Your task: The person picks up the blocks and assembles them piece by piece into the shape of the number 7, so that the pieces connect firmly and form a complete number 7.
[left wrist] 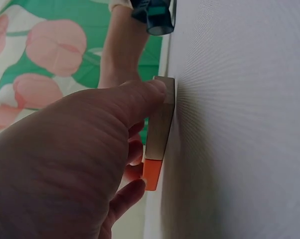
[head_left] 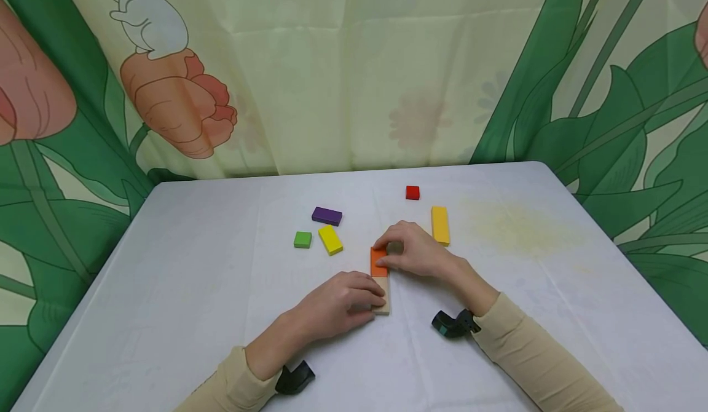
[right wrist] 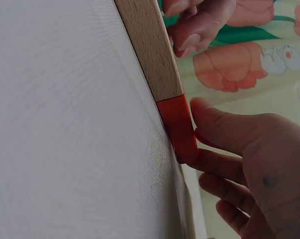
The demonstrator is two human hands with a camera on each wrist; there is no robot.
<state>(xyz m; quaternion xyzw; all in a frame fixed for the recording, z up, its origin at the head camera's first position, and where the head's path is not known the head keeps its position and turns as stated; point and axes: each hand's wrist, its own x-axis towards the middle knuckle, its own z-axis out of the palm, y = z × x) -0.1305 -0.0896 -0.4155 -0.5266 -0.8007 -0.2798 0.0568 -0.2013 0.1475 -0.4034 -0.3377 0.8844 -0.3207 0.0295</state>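
A plain wooden block [head_left: 384, 286] and an orange block [head_left: 379, 271] lie end to end on the white table, the orange one farther away. My left hand [head_left: 340, 304] holds the wooden block, thumb on its near end and fingers over its top. With thumb and index finger, my right hand [head_left: 415, 249] pinches the orange block. In the right wrist view, the orange block [right wrist: 179, 127] meets the end of the wooden block [right wrist: 150, 47] at a tight seam. Left fingers hide part of the wooden block in the head view.
Beyond the left hand lie a green block [head_left: 302, 240], a yellow block [head_left: 330, 240] and a purple block [head_left: 327, 216]. Behind the right hand are a yellow-orange block [head_left: 440, 224] and a small red block [head_left: 412, 192]. A printed curtain [head_left: 354, 92] hangs along the table's far edge.
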